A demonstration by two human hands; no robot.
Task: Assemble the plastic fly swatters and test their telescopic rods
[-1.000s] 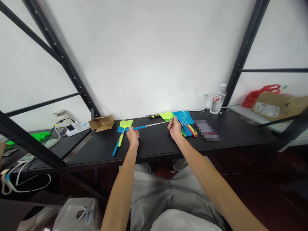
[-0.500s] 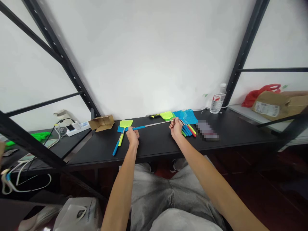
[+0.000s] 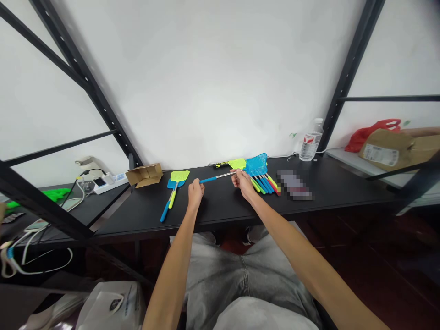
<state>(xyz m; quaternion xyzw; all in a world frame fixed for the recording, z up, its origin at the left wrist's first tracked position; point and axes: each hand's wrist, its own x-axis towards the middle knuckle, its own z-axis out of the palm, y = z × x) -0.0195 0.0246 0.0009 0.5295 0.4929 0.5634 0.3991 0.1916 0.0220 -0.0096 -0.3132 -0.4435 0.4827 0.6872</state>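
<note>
A blue fly swatter [image 3: 257,164] with a metal shaft is stretched between my hands above the table. My left hand [image 3: 195,192] is closed round its blue handle. My right hand [image 3: 243,182] pinches the shaft close to the blue mesh head. Under and beside that head lies a row of fly swatters with green, blue, red and yellow handles [image 3: 265,184], and a yellow-green swatter head [image 3: 237,163] shows behind my right hand. Left of my left hand, a yellow-green fly swatter [image 3: 179,176] lies across a blue one [image 3: 165,212].
An open cardboard box [image 3: 144,176] stands at the back left, near a power strip [image 3: 110,184]. A black-and-yellow object [image 3: 220,165] lies by the wall. To the right are a blurred-out item [image 3: 294,185] and a water bottle [image 3: 311,141]. Dark metal posts [image 3: 357,64] frame the table.
My hands have come closer together, and the visible shaft between them is shorter. The blue head has shifted left with my right hand; my left hand has moved slightly right.
</note>
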